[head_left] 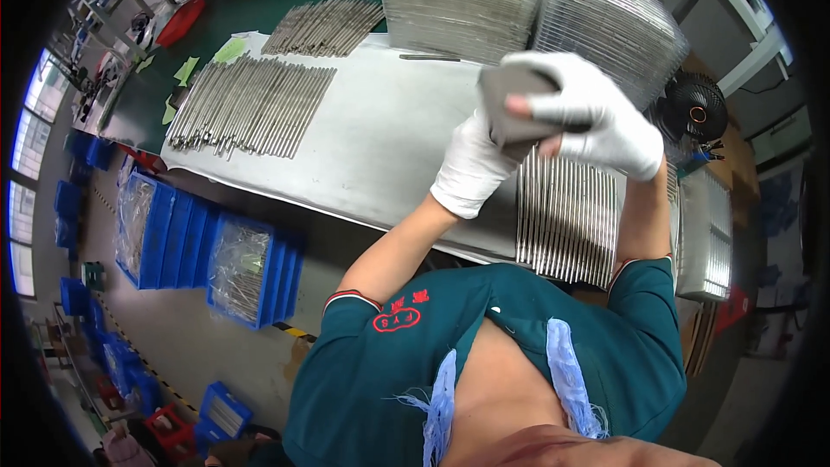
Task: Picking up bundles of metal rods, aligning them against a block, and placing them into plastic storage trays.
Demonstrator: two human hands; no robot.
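Both my hands wear white gloves, and bare fingertips show on the right one. Between them, above the right part of the white-covered table (380, 130), is a grey-brown block-shaped thing (503, 102), blurred, its exact kind unclear. My left hand (474, 163) is closed on its lower left side, its fingers mostly hidden behind it. My right hand (601, 117) grips it from the right, the thumb and fingers pressed on its face. Just below the hands lies a row of shiny metal rods (566, 229), side by side, partly covered by my right hand and arm.
More metal rods lie in rows at the left (251, 108) and far left (324, 26). One single rod (430, 58) lies near stacked clear plastic trays (458, 4). A second tray stack (605, 26) and a black fan (696, 112) stand right. Blue bins (177, 233) sit on the floor.
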